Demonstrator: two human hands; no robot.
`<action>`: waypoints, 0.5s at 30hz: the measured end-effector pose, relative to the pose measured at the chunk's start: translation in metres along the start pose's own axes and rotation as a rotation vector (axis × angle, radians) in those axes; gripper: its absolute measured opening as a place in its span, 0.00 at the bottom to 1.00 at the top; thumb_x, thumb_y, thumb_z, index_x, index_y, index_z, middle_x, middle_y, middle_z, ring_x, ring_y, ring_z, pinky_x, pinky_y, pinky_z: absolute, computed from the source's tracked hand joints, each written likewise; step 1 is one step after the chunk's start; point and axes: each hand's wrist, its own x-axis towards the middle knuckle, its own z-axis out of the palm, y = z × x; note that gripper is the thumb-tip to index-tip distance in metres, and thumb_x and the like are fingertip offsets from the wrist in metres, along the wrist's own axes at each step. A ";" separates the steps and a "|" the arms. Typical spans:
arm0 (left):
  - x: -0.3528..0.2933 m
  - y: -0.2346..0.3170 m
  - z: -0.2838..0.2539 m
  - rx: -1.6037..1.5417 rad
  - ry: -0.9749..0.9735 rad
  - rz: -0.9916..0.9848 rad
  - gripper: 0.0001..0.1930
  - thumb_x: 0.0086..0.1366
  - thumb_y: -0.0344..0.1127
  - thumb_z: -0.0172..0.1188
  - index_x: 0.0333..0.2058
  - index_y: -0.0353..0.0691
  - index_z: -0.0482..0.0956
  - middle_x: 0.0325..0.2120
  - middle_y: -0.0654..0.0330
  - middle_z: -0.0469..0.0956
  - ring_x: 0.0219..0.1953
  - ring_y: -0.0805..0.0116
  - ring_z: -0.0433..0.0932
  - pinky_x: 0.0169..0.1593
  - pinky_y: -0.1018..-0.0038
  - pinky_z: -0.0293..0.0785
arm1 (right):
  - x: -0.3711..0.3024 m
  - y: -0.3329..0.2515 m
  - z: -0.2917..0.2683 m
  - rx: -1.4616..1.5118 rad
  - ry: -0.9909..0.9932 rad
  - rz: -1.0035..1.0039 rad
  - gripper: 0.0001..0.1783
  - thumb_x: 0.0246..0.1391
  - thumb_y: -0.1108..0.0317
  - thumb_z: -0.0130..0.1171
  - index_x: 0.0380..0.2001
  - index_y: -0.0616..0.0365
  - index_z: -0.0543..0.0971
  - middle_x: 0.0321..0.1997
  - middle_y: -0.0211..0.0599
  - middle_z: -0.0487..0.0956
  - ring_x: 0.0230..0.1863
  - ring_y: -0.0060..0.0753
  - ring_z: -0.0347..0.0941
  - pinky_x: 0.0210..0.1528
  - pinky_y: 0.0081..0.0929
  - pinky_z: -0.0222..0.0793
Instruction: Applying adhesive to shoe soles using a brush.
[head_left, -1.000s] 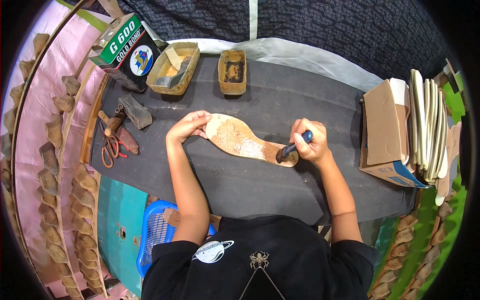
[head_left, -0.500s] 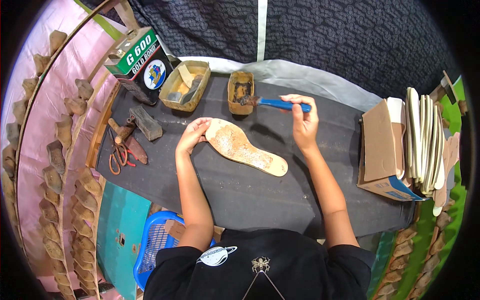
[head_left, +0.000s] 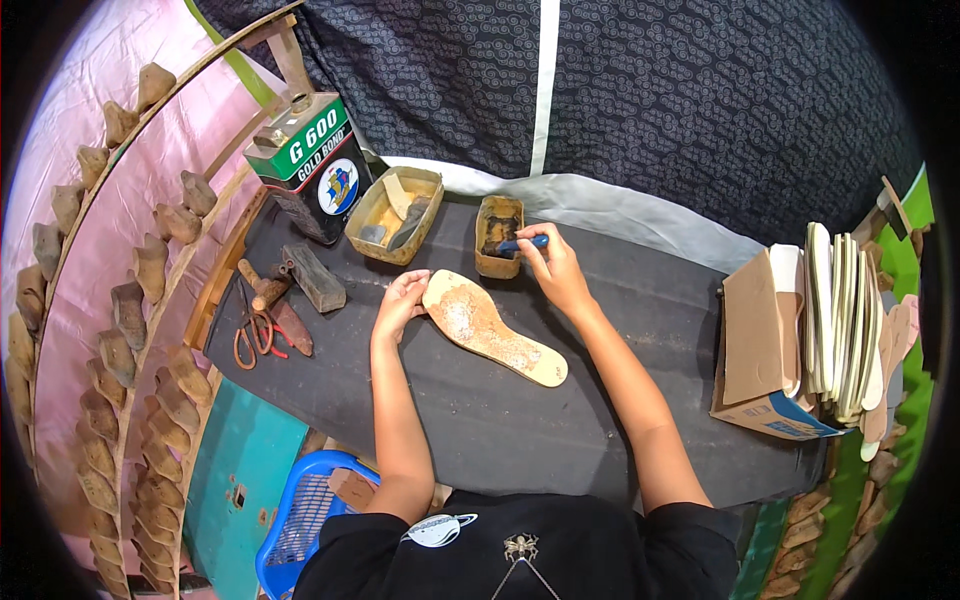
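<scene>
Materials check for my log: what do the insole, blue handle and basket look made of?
Insole: perhaps fiberboard or leather; matte pale tan, with partly shiny brown patches.
Handle: plastic or painted wood, judging by its seemingly smooth blue.
Basket: likely moulded plastic, given its glossy blue and regular slots.

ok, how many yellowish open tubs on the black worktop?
2: the larger tub beside the metal can; the smaller tub to its right, with the blue-handled brush in the right hand reaching in. Any behind the cardboard box wouldn't show.
</scene>
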 end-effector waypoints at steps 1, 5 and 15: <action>0.000 0.000 -0.001 -0.002 0.005 -0.008 0.16 0.58 0.39 0.49 0.42 0.37 0.66 0.34 0.62 0.72 0.35 0.75 0.72 0.37 0.78 0.69 | 0.000 -0.003 0.000 -0.020 0.000 0.007 0.10 0.49 0.66 0.51 0.32 0.60 0.67 0.33 0.40 0.72 0.33 0.34 0.70 0.35 0.23 0.64; 0.001 -0.003 -0.005 -0.002 -0.001 -0.010 0.15 0.57 0.38 0.51 0.42 0.38 0.66 0.33 0.63 0.73 0.35 0.76 0.72 0.36 0.78 0.69 | 0.002 -0.014 -0.005 0.018 0.107 -0.121 0.10 0.50 0.67 0.50 0.31 0.61 0.66 0.34 0.40 0.72 0.36 0.34 0.70 0.39 0.23 0.63; 0.002 -0.004 -0.001 -0.035 0.002 -0.006 0.14 0.57 0.37 0.51 0.40 0.36 0.67 0.32 0.63 0.73 0.33 0.76 0.72 0.35 0.79 0.69 | -0.009 -0.018 -0.027 0.242 0.199 -0.100 0.09 0.52 0.67 0.47 0.32 0.62 0.64 0.37 0.41 0.71 0.40 0.31 0.68 0.41 0.22 0.64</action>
